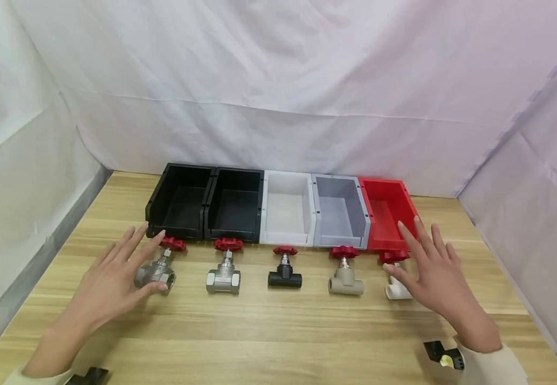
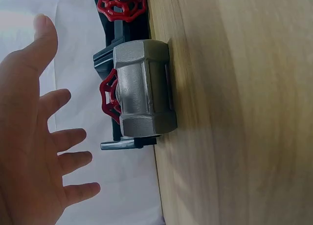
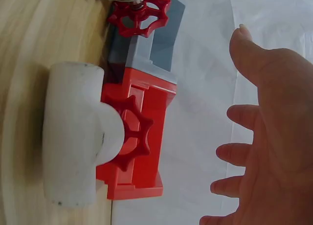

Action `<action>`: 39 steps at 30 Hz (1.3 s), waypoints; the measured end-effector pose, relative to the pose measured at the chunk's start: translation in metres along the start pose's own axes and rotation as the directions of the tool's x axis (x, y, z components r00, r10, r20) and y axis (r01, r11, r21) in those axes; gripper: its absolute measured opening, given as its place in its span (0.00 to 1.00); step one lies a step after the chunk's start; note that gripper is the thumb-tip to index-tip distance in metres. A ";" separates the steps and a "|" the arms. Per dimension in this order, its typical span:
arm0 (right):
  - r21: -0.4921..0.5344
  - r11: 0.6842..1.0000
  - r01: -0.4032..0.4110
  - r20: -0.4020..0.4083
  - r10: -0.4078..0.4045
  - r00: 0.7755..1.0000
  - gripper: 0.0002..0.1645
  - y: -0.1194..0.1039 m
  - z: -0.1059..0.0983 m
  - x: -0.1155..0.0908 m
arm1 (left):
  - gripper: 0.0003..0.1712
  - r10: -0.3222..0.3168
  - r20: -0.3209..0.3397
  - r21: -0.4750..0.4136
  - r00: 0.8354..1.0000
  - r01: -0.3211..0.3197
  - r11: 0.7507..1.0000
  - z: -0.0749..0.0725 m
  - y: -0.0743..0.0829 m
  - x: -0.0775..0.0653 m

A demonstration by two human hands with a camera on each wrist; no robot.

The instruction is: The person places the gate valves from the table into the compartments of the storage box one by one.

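Note:
My left hand (image 1: 115, 275) hovers with spread fingers over the leftmost metal valve (image 1: 155, 271), which has a red handwheel. In the left wrist view that valve's steel body (image 2: 142, 88) lies beside the open palm. On the right, my right hand (image 1: 434, 272) is spread above a white plastic valve (image 1: 397, 290), partly covering it in the head view. The right wrist view shows this white valve (image 3: 73, 134) apart from the fingers. Between the hands lie a second metal valve (image 1: 223, 279), a black valve (image 1: 285, 277) and a beige valve (image 1: 346, 283), all with red handwheels.
Behind the valves stands a row of open bins: two black bins (image 1: 180, 233) (image 1: 232, 234), a white bin (image 1: 285, 238), a grey bin (image 1: 341, 241) and a red bin (image 1: 385, 243). White cloth (image 1: 278, 69) encloses the back and sides of the wooden table (image 1: 259, 342).

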State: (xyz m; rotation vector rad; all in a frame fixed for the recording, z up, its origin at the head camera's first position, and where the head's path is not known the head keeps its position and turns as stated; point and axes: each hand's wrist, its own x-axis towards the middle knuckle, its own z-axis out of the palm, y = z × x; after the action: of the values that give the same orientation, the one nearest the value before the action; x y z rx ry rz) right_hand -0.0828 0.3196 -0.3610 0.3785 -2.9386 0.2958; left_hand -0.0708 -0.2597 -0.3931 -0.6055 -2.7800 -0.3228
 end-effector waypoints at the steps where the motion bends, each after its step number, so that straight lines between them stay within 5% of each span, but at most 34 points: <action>1: 0.004 1.000 0.001 0.000 -0.001 1.000 0.57 -0.001 0.000 0.002 | 0.58 0.003 -0.002 -0.004 1.000 -0.003 1.000 0.000 0.000 0.000; 22: 0.169 0.985 -0.045 0.015 0.043 0.999 0.51 -0.018 0.028 0.053 | 0.54 0.003 0.012 -0.104 1.000 -0.002 0.995 0.009 0.000 -0.004; 31: 0.189 0.978 -0.093 0.006 0.094 0.996 0.52 -0.020 0.047 0.070 | 0.52 -0.051 0.014 -0.105 0.999 0.052 0.993 0.010 -0.001 -0.005; 39: 0.251 0.967 -0.055 -0.039 0.067 0.997 0.49 -0.019 0.060 0.076 | 0.45 -0.062 0.047 -0.207 0.997 0.071 0.976 0.013 -0.002 -0.005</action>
State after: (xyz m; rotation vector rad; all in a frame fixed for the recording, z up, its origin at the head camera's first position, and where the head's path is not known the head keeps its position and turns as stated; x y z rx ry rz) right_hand -0.1585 0.2714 -0.4017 0.3082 -2.8760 0.6775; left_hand -0.0707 -0.2598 -0.4076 -0.5721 -2.8312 -0.6297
